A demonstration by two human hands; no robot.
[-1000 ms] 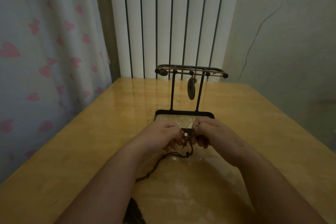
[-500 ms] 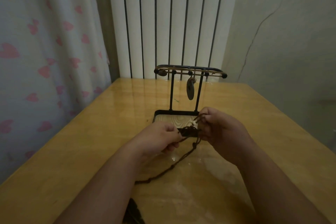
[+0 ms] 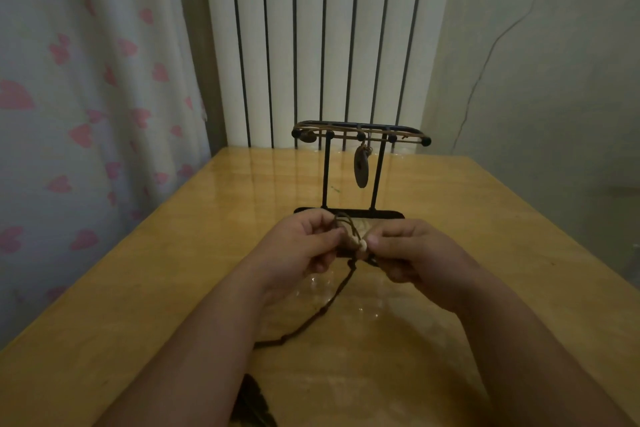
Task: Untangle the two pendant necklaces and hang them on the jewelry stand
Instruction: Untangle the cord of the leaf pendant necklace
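Observation:
A black jewelry stand point(image 3: 360, 135) rises from a dark base tray at the table's middle. One necklace hangs on its top rail, its oval pendant point(image 3: 361, 170) dangling between the two posts. In front of the stand my left hand point(image 3: 298, 250) and my right hand point(image 3: 419, 256) pinch a brown cord necklace point(image 3: 332, 302) close together. A small pale pendant point(image 3: 362, 246) shows between my fingertips. A loop of cord rises above my left fingers. The cord's loose end trails down to the left across the table.
The wooden table point(image 3: 485, 253) runs back to a white radiator point(image 3: 322, 45). A curtain with pink hearts point(image 3: 86, 114) hangs along the left edge. A dark object point(image 3: 252, 402) lies at the table's near edge between my arms.
My right hand has come down and in from beside the stand base. My left hand has risen to meet it. The pale pendant now shows between my fingertips.

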